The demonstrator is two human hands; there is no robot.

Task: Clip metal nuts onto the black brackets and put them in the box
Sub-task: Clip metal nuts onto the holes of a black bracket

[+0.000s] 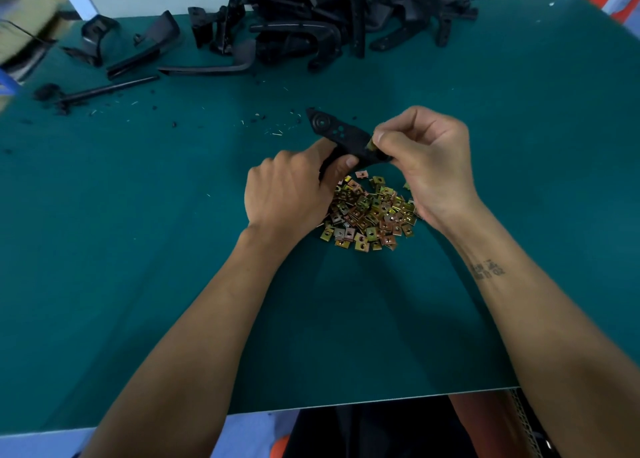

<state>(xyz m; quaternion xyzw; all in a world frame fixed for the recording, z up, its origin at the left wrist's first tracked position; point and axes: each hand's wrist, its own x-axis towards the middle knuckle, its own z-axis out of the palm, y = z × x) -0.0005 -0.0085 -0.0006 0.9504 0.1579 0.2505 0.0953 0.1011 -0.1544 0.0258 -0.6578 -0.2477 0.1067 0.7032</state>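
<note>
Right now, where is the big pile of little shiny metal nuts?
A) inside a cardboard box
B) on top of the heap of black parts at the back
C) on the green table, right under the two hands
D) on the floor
C: the pile of metal nuts lies on the green table, just below the left hand and right hand holding the black bracket.
</note>
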